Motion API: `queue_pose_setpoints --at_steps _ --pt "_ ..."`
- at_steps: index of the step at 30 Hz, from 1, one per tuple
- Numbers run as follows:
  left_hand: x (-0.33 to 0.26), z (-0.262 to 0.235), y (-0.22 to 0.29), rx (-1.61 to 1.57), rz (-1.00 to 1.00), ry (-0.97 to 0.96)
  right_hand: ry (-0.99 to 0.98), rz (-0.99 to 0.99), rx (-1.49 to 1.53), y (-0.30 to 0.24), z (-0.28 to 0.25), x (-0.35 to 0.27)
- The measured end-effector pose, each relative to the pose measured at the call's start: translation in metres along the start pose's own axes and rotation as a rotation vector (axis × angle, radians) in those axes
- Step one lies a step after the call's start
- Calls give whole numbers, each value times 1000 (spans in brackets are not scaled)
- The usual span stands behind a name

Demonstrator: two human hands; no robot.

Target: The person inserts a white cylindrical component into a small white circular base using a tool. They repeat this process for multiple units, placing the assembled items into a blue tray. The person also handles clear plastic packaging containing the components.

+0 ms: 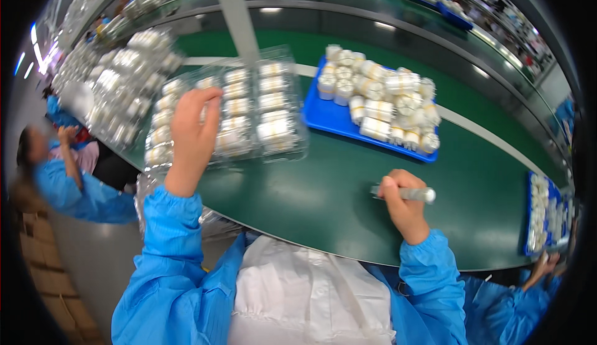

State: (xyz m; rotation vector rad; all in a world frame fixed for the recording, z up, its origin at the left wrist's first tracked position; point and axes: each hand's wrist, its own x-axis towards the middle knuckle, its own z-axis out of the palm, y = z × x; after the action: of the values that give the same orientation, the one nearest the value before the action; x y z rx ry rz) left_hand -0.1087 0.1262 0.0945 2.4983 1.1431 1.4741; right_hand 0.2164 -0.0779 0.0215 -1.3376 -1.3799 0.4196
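Observation:
My left hand (194, 130) reaches over the clear plastic blister trays (298, 139), with its fingers curled down among the white cylinders in them. Something white shows between thumb and fingers, but I cannot make it out. The rows of short white cylinders (273, 102) have yellowish bands. Over the green table, my right hand (404, 205) is closed around a pale, pen-shaped tube (420, 194) that lies roughly level, its blunt whitish end sticking out to the right. Beyond that hand is a blue tray (329, 124) heaped with loose white cylinders (379, 108).
More filled clear packs (121, 83) are piled at the left end of the green table (311, 189). A grey post (236, 15) rises behind the trays. Another blue tray (532, 220) stands at the far right beside a co-worker's hand (544, 267). A seated person in blue (87, 183) is at left.

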Motion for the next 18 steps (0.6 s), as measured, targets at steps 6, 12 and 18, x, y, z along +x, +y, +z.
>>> queue_pose_setpoints --at_steps 6,12,18 --pt "75 151 53 33 204 -428 49 -51 -75 4 -6 4" --pt "81 206 28 161 163 -752 64 -46 -78 7 -9 8" --pt "68 122 92 -53 191 -649 117 -12 -15 3 -17 3"
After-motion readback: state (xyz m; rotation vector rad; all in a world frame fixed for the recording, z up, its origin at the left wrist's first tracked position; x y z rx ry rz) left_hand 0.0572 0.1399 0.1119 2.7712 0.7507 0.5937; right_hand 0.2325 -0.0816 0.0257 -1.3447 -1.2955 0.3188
